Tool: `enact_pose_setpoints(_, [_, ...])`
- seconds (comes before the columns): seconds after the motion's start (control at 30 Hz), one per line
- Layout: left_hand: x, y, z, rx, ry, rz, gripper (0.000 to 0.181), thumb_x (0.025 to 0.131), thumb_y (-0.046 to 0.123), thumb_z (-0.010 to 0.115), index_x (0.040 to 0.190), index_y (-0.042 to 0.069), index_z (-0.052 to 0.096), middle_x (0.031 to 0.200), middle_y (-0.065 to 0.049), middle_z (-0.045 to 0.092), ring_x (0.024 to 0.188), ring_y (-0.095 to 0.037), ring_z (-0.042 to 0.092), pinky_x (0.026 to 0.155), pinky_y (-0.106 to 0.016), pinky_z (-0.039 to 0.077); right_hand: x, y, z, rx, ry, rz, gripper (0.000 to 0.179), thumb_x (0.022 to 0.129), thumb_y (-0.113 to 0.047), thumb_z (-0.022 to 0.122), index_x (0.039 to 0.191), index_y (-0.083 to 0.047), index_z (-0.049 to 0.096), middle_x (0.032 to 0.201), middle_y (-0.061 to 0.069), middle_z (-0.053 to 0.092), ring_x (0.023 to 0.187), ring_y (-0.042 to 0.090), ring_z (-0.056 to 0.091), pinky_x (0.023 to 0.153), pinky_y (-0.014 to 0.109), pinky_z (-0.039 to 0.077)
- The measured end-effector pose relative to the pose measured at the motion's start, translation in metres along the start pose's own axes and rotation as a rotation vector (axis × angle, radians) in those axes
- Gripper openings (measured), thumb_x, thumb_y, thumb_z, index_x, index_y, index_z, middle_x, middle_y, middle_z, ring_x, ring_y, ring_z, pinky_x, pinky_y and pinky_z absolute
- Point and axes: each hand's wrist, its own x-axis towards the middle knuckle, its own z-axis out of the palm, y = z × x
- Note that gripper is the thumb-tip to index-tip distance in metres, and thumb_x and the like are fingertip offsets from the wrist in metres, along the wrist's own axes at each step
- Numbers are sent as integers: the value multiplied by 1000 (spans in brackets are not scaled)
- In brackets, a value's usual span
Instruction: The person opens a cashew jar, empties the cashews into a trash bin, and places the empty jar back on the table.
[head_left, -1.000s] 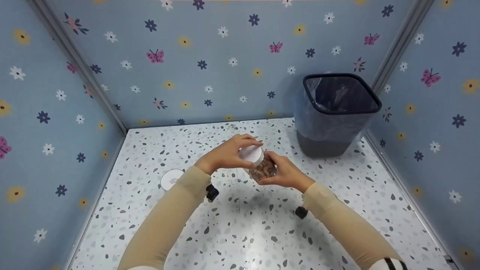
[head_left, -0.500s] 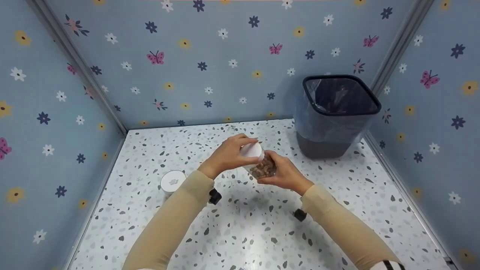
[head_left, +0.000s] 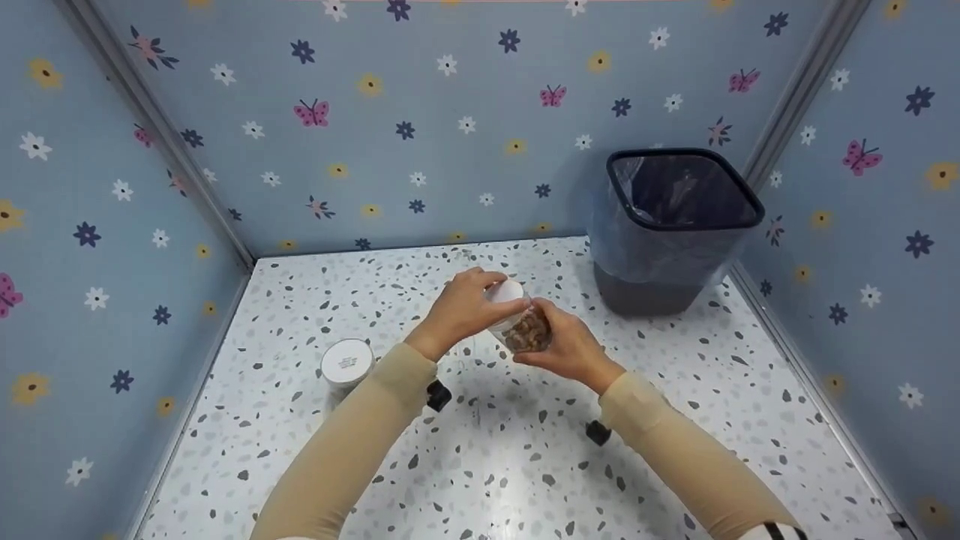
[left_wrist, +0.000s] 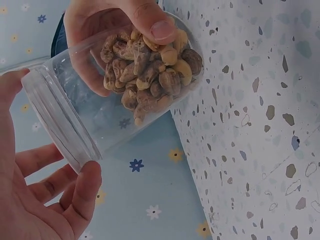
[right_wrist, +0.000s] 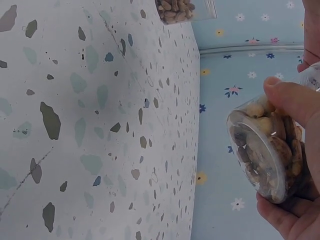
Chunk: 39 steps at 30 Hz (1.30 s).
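Your right hand [head_left: 568, 341] grips the body of the clear jar of cashews [head_left: 527, 332], and your left hand [head_left: 461, 304] pinches its white lid [head_left: 507, 291] between thumb and fingers. You hold this jar tilted above the speckled tabletop [head_left: 510, 465], left of the trash bin [head_left: 645, 294] and nearer you than it. A second white-lidded jar [head_left: 347, 361] stands on the tabletop, farther left of the bin. A plastic liner [head_left: 660, 253] hangs down outside the bin.

The person has two bare hands [head_left: 461, 306] [head_left: 570, 345]. There are two clear cylindrical jars of brown nuts [head_left: 527, 334], two round white lids [head_left: 347, 361], two small black wrist devices [head_left: 439, 396], one black-rimmed grey bin [head_left: 646, 289] and three flower-patterned blue walls [head_left: 442, 150].
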Motion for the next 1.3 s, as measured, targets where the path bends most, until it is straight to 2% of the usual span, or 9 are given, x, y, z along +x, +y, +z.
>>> enact_pose_setpoints(0.13, [0,1,-3,55,-21,1,79,94,71,70,147,12,68,149,-17,66,131,-40,67,103,-58,60,1,1,-2,31,-17,-7,92,84,-33,97,158,-8,48,139,16,68,122,31,69,104,54,60])
enact_pose_setpoints(0.23, [0,0,-8,35,-83,43,85,95,70,71,157,14,58,156,-17,58,134,-39,63,107,-58,57,1,4,-5,75,-39,-26,89,83,-31,97,155,-8,50,138,14,70,121,29,70,103,53,60])
enact_pose_setpoints(0.37, [-2,-7,-14,-71,-179,144,91,92,56,83,166,16,46,163,-14,48,141,-35,56,109,-56,57,2,8,-8,136,-86,-61,87,82,-28,98,153,-6,51,136,12,71,120,27,71,103,51,60])
enact_pose_setpoints(0.5, [-4,-14,-20,-140,-258,229,92,84,37,93,164,19,50,169,-10,44,151,-35,46,110,-55,55,2,11,-10,185,-138,-77,91,82,-29,99,155,-5,50,142,13,68,125,27,69,107,51,58])
enact_pose_setpoints(0.63, [-4,-16,-23,-170,-303,258,89,80,25,93,160,20,55,169,-10,46,149,-36,47,108,-55,56,4,10,-11,221,-169,-72,92,82,-28,99,155,-5,48,146,13,65,130,29,67,110,51,57])
enact_pose_setpoints(0.73, [-3,-16,-24,-185,-312,259,86,81,20,90,160,20,55,167,-11,48,144,-37,52,105,-53,58,5,9,-11,234,-175,-74,92,82,-27,99,155,-4,48,147,13,65,131,29,66,111,51,56])
enact_pose_setpoints(0.93, [-4,-16,-23,-193,-303,259,83,82,20,87,159,19,56,165,-11,51,138,-35,56,102,-51,60,4,9,-11,224,-163,-77,92,82,-29,99,155,-3,49,147,13,66,130,29,67,111,52,56])
enact_pose_setpoints(1.1, [-4,-15,-21,-173,-257,251,78,84,24,88,157,19,60,158,-9,58,134,-31,59,100,-48,61,2,8,-11,223,-162,-53,92,82,-29,98,156,-6,48,148,12,65,130,28,66,111,52,56])
enact_pose_setpoints(1.3, [-3,-13,-16,-141,-183,244,75,87,35,90,153,11,63,146,-12,67,129,-31,63,97,-47,63,1,8,-10,220,-139,-55,92,83,-30,98,157,-8,48,146,11,66,129,27,67,109,52,57])
